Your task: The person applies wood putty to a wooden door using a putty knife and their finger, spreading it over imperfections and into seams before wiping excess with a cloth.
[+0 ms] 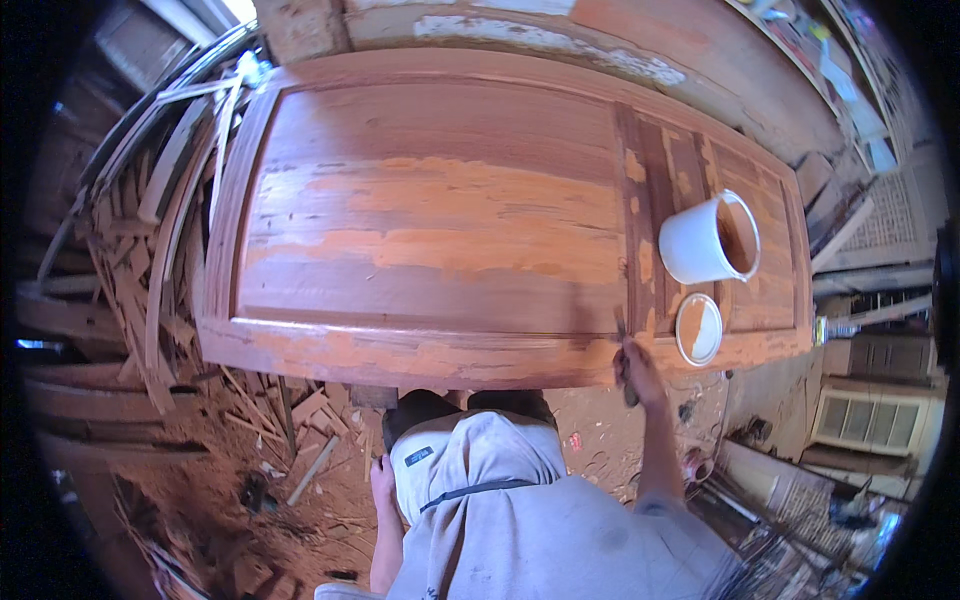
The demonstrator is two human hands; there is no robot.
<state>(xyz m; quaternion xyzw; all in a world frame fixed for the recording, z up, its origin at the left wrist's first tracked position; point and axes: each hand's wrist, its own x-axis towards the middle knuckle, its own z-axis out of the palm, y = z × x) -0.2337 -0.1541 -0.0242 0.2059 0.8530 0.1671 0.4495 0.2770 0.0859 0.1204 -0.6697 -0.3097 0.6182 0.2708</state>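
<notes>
A large reddish-brown panelled wooden door (430,120) lies flat before me, its surface smeared with patches of orange filler. At its near edge, right of the middle, my right hand (645,376) is closed round a putty knife (621,324), whose narrow tip points away over the door frame. Just right of that hand lies a round white lid (708,340), partly coated with orange filler. Beyond the lid a white plastic bucket (692,243) stands on the door, brown-orange inside. My left hand (383,480) hangs low beside my leg, off the door; its fingers are mostly hidden.
Scrap wood strips (130,290) are heaped at the left, close to the door's end. A brick wall (520,28) runs along the far side. Sawdust and offcuts cover the floor (330,510). A pale louvred frame (868,420) stands at the right.
</notes>
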